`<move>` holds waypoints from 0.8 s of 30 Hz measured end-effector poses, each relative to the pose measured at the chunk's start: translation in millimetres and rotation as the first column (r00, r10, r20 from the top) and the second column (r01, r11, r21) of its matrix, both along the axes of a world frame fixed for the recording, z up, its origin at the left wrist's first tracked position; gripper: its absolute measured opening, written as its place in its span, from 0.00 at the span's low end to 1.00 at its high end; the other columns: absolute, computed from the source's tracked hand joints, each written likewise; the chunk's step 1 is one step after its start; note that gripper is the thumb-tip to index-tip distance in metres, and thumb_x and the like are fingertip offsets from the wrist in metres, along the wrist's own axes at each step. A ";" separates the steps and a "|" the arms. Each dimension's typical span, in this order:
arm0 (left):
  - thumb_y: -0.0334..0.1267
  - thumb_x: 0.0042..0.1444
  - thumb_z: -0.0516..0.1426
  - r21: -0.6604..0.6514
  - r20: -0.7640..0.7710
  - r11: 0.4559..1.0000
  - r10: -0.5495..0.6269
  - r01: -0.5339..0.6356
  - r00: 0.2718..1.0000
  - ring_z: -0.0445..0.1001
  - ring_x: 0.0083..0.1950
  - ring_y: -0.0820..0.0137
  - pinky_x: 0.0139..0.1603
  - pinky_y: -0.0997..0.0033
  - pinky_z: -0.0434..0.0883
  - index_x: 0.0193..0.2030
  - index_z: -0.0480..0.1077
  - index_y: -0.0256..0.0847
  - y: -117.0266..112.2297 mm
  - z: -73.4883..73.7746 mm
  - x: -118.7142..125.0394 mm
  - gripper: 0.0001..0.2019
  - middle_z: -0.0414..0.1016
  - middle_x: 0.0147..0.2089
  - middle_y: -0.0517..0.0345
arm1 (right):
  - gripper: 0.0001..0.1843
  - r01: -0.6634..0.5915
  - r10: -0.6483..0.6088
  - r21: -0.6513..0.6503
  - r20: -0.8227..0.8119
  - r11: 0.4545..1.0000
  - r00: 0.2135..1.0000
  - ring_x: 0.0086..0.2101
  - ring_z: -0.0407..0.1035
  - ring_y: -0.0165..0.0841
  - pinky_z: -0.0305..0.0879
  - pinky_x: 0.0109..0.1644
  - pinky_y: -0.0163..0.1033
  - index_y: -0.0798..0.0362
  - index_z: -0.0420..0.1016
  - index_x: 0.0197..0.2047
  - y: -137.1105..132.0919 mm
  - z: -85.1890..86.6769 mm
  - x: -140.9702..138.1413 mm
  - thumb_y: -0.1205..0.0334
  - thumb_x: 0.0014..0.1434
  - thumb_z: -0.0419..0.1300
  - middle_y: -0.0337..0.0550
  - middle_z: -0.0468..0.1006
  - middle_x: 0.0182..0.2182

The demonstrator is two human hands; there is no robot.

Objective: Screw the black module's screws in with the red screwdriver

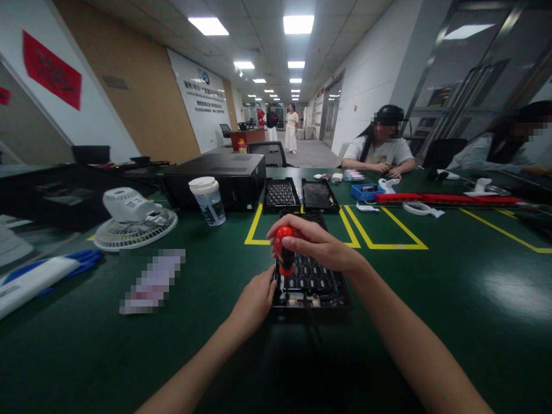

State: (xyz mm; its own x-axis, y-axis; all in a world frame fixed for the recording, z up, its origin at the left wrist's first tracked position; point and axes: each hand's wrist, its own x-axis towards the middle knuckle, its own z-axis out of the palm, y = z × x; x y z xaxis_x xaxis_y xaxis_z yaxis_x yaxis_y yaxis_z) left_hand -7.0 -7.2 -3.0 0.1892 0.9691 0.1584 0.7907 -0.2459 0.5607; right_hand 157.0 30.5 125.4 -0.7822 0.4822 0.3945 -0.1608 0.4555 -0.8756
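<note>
A black device (317, 282) with a perforated inner panel lies flat on the green table (452, 299) in front of me. My right hand (319, 244) is closed round the red handle of a screwdriver (284, 250), which stands upright with its tip on the device's left near corner. My left hand (254, 302) rests against the device's left edge, fingers curled on it beside the screwdriver shaft.
Two black trays (299, 195) and a black computer case (215, 178) stand behind the device. A water bottle (209, 200) and a small white fan (133, 221) are at the left. Two people sit at the far right, with a blue box (366, 191) and red strip (448, 199).
</note>
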 end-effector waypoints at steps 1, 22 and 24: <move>0.36 0.57 0.42 0.001 -0.003 1.000 0.001 -0.001 1.000 0.66 0.52 0.66 0.53 0.63 0.61 0.55 0.57 0.39 0.0 0.0 0.1 0.19 0.67 0.52 0.49 | 0.13 -0.002 0.002 0.001 0.000 1.000 1.000 0.34 0.66 0.28 0.65 0.38 0.37 0.57 0.62 0.45 -0.3 0.3 0.4 0.61 0.59 0.50 0.44 0.68 0.34; 0.35 0.57 0.42 -0.020 -0.003 1.000 0.001 -0.001 1.000 0.66 0.52 0.65 0.52 0.62 0.62 0.55 0.57 0.39 2.5 -0.5 0.5 0.19 0.68 0.51 0.50 | 0.10 0.180 -0.172 0.068 -0.108 0.981 0.979 0.30 0.61 0.25 0.62 0.34 0.31 0.57 0.64 0.38 4.8 -3.8 -4.4 0.61 0.53 0.57 0.39 0.64 0.31; 0.35 0.57 0.43 -0.018 -0.003 1.000 0.000 0.000 1.000 0.66 0.52 0.65 0.52 0.63 0.62 0.55 0.57 0.39 2.3 -0.2 0.5 0.19 0.68 0.51 0.49 | 0.11 0.189 -0.182 0.062 -0.112 0.980 0.977 0.29 0.61 0.25 0.62 0.33 0.31 0.57 0.64 0.37 5.0 -4.4 -5.1 0.60 0.53 0.57 0.39 0.64 0.31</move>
